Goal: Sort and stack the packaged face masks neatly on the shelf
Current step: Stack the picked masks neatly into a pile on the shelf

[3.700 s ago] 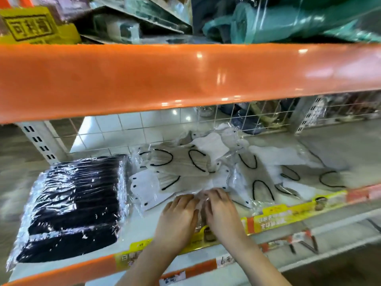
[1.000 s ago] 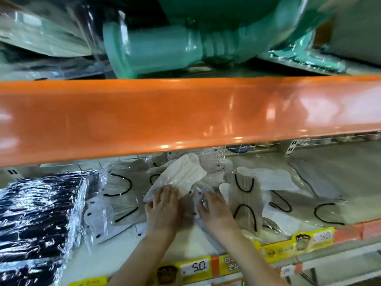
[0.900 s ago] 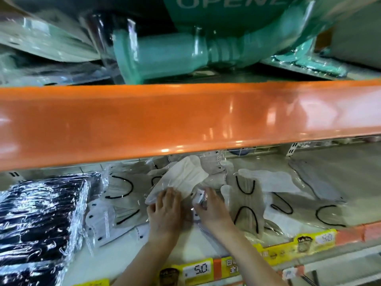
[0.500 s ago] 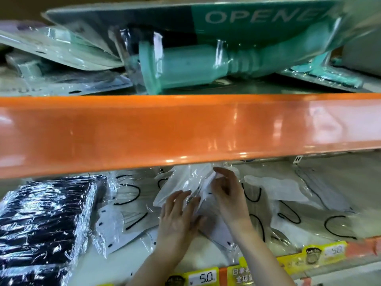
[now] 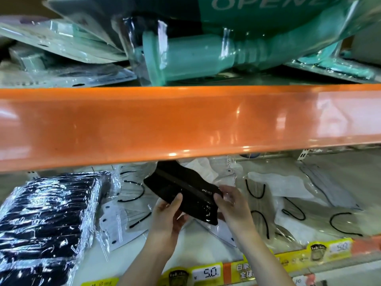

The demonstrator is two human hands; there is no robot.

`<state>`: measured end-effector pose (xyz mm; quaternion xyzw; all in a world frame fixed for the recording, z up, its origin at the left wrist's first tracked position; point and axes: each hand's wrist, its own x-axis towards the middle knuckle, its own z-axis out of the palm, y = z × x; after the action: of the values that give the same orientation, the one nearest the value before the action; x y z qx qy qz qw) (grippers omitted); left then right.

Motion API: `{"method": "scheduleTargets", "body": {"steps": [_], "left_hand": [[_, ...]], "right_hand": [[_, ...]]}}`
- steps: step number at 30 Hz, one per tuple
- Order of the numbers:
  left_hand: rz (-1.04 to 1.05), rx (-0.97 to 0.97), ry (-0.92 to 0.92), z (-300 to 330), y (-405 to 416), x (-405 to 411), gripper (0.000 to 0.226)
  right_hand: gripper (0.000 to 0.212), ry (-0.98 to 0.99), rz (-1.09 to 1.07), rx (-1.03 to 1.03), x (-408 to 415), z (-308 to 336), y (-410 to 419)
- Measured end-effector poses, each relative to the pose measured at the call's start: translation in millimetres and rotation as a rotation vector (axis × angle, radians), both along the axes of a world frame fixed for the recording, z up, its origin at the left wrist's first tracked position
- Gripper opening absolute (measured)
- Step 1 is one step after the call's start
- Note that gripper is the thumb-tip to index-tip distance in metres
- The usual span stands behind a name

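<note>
Two hands on black plastic-wrapped face mask [image 5: 183, 193]: gripped by left hand [image 5: 168, 213] and right hand [image 5: 232, 205], held above white shelf [image 5: 202, 248].

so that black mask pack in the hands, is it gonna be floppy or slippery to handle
Probably floppy: the black mask pack bends in a wavy line between the left hand and right hand. Likely slippery too, since its clear wrap shows glossy highlights. It looks light, held by thumbs and fingertips at its lower edge.
</note>
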<state>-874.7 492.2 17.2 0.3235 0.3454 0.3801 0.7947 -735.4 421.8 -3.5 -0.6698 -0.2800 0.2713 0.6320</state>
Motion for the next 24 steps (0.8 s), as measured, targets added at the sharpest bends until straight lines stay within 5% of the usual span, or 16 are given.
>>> {"method": "scheduleTargets", "body": {"steps": [6,8,11,14,18,22,24], "left_hand": [[0.092,0.198,0.322,-4.6,12.8,-30.5,0.015],[0.128,0.210,0.346,-4.9,21.7,-40.9,0.017],[0.220,0.170,0.335,-9.2,34.0,-56.6,0.017],[0.274,0.167,0.286,-5.5,37.5,-70.8,0.012],[0.334,0.257,0.299,-6.7,38.3,-94.2,0.021],[0.441,0.698,0.727,-22.9,46.6,-137.3,0.080],[0.514,1.025,0.927,-25.0,56.3,-160.7,0.076]], "right_hand": [[0.024,-0.308,-0.013,-0.113,-3.3,-11.3,9.5],[0.014,-0.645,-0.112,-0.083,-9.7,-13.8,16.5],[0.042,-1.103,0.086,-0.007,-31.1,-15.2,23.4],[0.064,-1.272,0.331,-0.069,-53.4,-23.4,32.3],[0.046,-1.287,0.285,-0.047,-77.5,-30.9,42.7],[0.041,-1.278,0.226,-0.035,-101.5,-29.8,56.6],[0.042,-1.347,0.244,-0.073,-114.4,-30.5,65.3]]}}
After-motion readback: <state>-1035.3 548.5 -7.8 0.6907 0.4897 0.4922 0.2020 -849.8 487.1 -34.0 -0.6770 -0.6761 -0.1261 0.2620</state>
